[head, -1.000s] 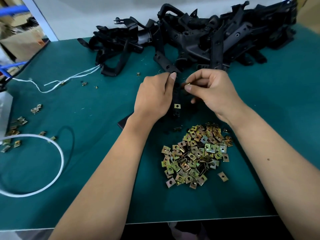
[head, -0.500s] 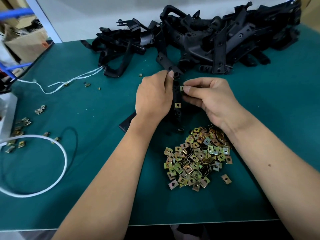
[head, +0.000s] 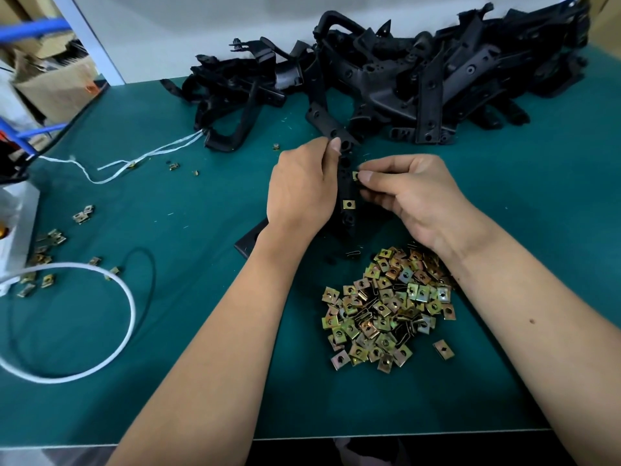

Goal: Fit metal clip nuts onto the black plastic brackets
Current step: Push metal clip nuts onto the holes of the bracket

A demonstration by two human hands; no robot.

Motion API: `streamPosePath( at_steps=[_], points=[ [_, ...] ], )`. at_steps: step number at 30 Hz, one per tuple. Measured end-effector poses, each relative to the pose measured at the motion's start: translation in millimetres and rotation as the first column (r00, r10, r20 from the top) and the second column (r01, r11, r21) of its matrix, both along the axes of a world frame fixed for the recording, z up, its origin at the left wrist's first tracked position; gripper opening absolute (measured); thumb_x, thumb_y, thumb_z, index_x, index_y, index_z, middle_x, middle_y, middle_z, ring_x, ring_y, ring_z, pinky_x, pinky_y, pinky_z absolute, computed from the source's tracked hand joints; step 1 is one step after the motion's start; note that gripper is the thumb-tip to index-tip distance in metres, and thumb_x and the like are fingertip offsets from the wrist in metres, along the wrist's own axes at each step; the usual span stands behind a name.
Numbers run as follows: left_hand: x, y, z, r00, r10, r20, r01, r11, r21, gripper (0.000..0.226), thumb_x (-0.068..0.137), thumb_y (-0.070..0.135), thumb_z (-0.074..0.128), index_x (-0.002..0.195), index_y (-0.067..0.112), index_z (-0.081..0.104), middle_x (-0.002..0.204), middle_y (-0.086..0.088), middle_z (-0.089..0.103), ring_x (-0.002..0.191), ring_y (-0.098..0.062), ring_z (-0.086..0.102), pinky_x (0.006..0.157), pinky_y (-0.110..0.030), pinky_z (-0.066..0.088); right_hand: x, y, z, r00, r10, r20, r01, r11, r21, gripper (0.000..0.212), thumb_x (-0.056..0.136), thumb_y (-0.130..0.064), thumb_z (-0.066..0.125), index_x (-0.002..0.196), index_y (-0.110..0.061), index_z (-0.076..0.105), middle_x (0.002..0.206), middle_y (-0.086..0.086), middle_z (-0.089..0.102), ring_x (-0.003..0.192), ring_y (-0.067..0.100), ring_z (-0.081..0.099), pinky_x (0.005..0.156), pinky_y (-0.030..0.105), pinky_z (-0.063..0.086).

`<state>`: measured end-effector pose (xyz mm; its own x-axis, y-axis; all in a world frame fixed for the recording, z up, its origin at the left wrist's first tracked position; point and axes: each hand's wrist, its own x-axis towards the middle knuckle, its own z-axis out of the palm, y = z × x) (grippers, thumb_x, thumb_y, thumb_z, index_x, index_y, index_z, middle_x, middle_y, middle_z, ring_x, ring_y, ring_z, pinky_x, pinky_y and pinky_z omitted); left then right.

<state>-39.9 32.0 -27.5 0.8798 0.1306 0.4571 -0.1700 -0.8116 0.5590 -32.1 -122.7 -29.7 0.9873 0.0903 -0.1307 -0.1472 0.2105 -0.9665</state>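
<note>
A long black plastic bracket (head: 346,183) lies lengthwise between my hands on the green table (head: 168,381). My left hand (head: 302,190) grips its left side, thumb near the top end. My right hand (head: 410,193) pinches a brass-coloured clip nut (head: 355,175) against the bracket's right edge. One clip nut (head: 348,204) sits fitted lower on the bracket. A heap of loose clip nuts (head: 386,307) lies just in front of my hands.
A big pile of black brackets (head: 403,85) fills the back of the table. White string (head: 134,159), a white cable loop (head: 111,331) and scattered clip nuts (head: 50,240) lie at the left. A cardboard box (head: 53,85) stands beyond the left edge.
My right hand has moved the clip nut down and left, from above the bracket's top end onto its right edge. My left hand keeps its grip.
</note>
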Motion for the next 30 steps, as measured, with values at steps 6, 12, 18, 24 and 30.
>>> streamPosePath(
  at_steps=[6,12,18,24,30],
  points=[
    [-1.7,-1.4,0.2,0.998,-0.067,0.012,0.067,0.998,0.006,0.043,0.109,0.032,0.043,0.069,0.018,0.036,0.057,0.005,0.039,0.060,-0.034,0.043,0.056,-0.042,0.035,-1.0,0.5,2.2,0.999,0.040,-0.023,-0.039,0.998,0.048,0.014,0.084,0.010,0.073,0.086,-0.004,0.073,0.080,0.007,0.072,0.076,0.016,0.073,0.072,0.025,0.059],
    [-0.7,-0.2,-0.2,0.997,-0.069,0.016,0.069,0.998,0.013,0.045,0.109,0.034,0.043,0.068,0.019,0.035,0.058,0.004,0.040,0.061,-0.033,0.043,0.056,-0.041,0.031,0.7,0.4,3.9,0.998,0.025,-0.063,-0.016,0.991,0.134,0.021,0.087,0.012,0.066,0.094,-0.007,0.067,0.081,0.007,0.072,0.073,0.016,0.070,0.066,0.024,0.056],
    [0.5,1.2,-1.5,0.998,-0.057,0.011,0.057,0.998,0.007,0.045,0.109,0.034,0.043,0.067,0.021,0.032,0.058,0.004,0.040,0.059,-0.031,0.040,0.056,-0.040,0.030,0.4,-0.1,2.4,0.999,0.038,-0.039,-0.034,0.996,0.085,0.021,0.086,0.013,0.069,0.092,-0.008,0.066,0.082,0.008,0.069,0.073,0.016,0.069,0.068,0.024,0.056],
    [-0.6,0.9,-3.7,0.997,-0.079,-0.019,0.079,0.997,0.022,0.042,0.109,0.035,0.042,0.073,0.014,0.039,0.062,-0.001,0.044,0.062,-0.037,0.045,0.057,-0.041,0.034,1.3,-2.1,2.0,0.997,0.077,-0.023,-0.076,0.997,0.022,0.022,0.085,0.013,0.070,0.090,-0.008,0.067,0.082,0.010,0.068,0.073,0.018,0.069,0.070,0.025,0.056],
    [-2.3,-5.2,-3.9,0.992,-0.117,-0.042,0.119,0.992,0.047,0.038,0.109,0.035,0.041,0.077,0.016,0.038,0.067,-0.007,0.049,0.064,-0.039,0.045,0.058,-0.042,0.035,0.9,-5.6,1.4,0.991,0.132,-0.023,-0.132,0.991,-0.013,0.026,0.084,0.014,0.071,0.100,-0.006,0.067,0.077,0.008,0.069,0.068,0.013,0.066,0.064,0.023,0.054]
  ],
)
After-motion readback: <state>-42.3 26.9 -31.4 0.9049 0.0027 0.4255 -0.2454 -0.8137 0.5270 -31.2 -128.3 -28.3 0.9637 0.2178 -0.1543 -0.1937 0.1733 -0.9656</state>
